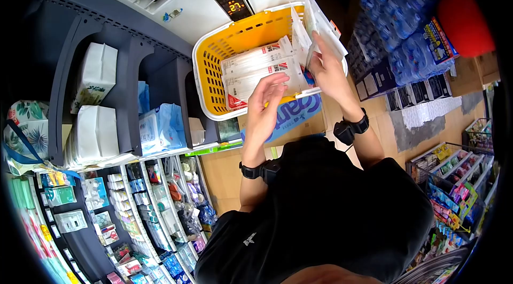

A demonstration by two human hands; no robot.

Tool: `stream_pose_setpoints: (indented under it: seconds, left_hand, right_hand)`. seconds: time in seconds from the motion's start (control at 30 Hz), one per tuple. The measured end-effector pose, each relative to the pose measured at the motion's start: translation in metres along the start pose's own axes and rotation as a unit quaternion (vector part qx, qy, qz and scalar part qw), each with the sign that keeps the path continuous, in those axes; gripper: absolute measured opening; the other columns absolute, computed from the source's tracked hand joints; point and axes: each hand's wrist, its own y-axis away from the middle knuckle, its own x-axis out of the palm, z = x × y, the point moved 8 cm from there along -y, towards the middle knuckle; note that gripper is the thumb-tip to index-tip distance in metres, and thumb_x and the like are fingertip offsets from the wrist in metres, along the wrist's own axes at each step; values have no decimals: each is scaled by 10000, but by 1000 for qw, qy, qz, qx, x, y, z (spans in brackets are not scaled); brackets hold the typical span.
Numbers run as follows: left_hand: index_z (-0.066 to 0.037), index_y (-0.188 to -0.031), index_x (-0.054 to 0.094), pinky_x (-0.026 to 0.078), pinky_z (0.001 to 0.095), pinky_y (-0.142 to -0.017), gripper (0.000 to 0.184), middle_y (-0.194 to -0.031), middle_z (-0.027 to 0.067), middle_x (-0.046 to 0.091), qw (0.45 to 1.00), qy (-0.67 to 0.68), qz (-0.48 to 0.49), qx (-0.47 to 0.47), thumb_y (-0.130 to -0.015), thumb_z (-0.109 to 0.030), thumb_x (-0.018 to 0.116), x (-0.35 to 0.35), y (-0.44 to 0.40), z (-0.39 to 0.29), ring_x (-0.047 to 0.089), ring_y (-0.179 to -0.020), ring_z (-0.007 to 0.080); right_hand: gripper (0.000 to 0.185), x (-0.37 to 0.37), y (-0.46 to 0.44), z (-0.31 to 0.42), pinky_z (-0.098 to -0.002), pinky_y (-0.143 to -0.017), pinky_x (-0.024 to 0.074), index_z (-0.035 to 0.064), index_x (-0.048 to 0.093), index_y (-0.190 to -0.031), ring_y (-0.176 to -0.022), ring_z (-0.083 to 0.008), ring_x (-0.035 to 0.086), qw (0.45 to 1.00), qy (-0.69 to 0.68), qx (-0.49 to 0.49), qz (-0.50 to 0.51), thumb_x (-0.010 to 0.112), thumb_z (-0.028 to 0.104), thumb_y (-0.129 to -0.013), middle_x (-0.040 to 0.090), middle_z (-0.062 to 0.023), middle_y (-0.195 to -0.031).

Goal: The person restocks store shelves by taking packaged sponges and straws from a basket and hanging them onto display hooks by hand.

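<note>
A yellow basket [215, 43] with a white rim stands on a box in front of a white appliance. White packets with red and black print [256, 73] lie in it. My left hand [268, 98] is over the basket's near edge, fingers apart and slightly curled, close to the packets and holding nothing. At the basket's right end, my right hand [327, 73] has its fingers around flat white packages [319, 25] standing upright. Part of what lies under my right hand is hidden.
Grey shelves [128, 54] at the left hold tissue packs [96, 131]. Below them are racks of small goods [155, 204]. Shrink-wrapped bottles [395, 11] are stacked at the upper right, near a red object [465, 19]. Wire racks [454, 177] stand lower right.
</note>
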Motion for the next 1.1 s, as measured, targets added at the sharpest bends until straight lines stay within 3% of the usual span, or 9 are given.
stream_pose_setpoints:
  seconds: [0.2,0.27,0.37,0.6,0.7,0.8,0.9,1.0,1.1]
  left_hand:
    - [-43,-1261,608,474,323,-999,283,-1226,95,691,999,8,13,30,-1038,-216,592,0,3,4,640,-1104,171]
    - [-45,-1263,610,476,322,-991,283,-1211,93,700,1000,12,14,25,-1037,-214,590,1,6,1,643,-1085,166]
    - [-43,-1267,608,479,317,-982,288,-1205,96,704,1000,12,14,18,-1037,-216,592,-1,10,2,644,-1064,157]
    - [-34,-1270,601,484,314,-969,298,-1211,99,701,999,21,8,25,-1031,-211,601,-9,18,-2,654,-1047,158]
    - [-32,-1261,607,484,312,-964,288,-1208,98,703,999,20,-3,40,-1033,-208,596,-13,23,-5,660,-1037,165]
    - [-40,-1300,586,486,324,-979,314,-1267,105,676,997,13,-2,78,-1026,-191,606,-16,31,-11,653,-1099,187]
    - [-48,-1429,482,447,381,-1063,488,-1436,141,556,996,23,8,83,-996,-200,649,-17,45,-25,569,-1282,251]
    - [-33,-1573,247,249,476,-1209,829,-1612,184,310,989,-36,1,141,-930,-244,726,-24,59,-43,295,-1500,331]
    - [-22,-1568,257,226,473,-1217,823,-1608,196,316,983,-40,-9,180,-926,-233,727,-36,77,-54,294,-1500,330]
  right_hand:
    - [535,-15,0,27,-382,-1123,421,13,418,-1506,-1344,-334,527,999,-16,-37,-28,449,-24,-973,474,-274,-1492]
    - [522,-16,-2,30,-372,-1122,420,12,441,-1495,-1342,-321,534,993,63,-82,-50,449,-34,-974,478,-244,-1504]
    - [521,-25,-1,38,-391,-1078,449,0,468,-1469,-1279,-378,579,995,10,-73,-60,478,-9,-948,516,-278,-1450]
    - [533,-76,24,117,-334,-1101,418,-3,467,-1483,-1340,-208,510,963,-118,-172,-170,563,-29,-959,491,-146,-1523]
    - [502,-97,51,152,-375,-1124,402,-54,477,-1458,-1391,-263,483,937,-81,-272,-204,571,-7,-967,486,-190,-1520]
    - [484,-111,79,170,-409,-1128,413,-53,503,-1437,-1380,-293,510,927,-91,-287,-225,553,-31,-956,519,-229,-1478]
    - [485,-121,97,170,-428,-1132,412,-94,482,-1435,-1385,-309,503,936,-135,-263,-189,542,-29,-958,508,-251,-1477]
    - [505,-124,108,173,-447,-1136,407,-119,455,-1441,-1390,-326,494,930,-167,-290,-152,566,-6,-962,489,-275,-1482]
    - [529,-112,117,184,-440,-1137,402,-126,448,-1441,-1383,-325,500,935,-188,-282,-105,606,27,-960,485,-282,-1482]
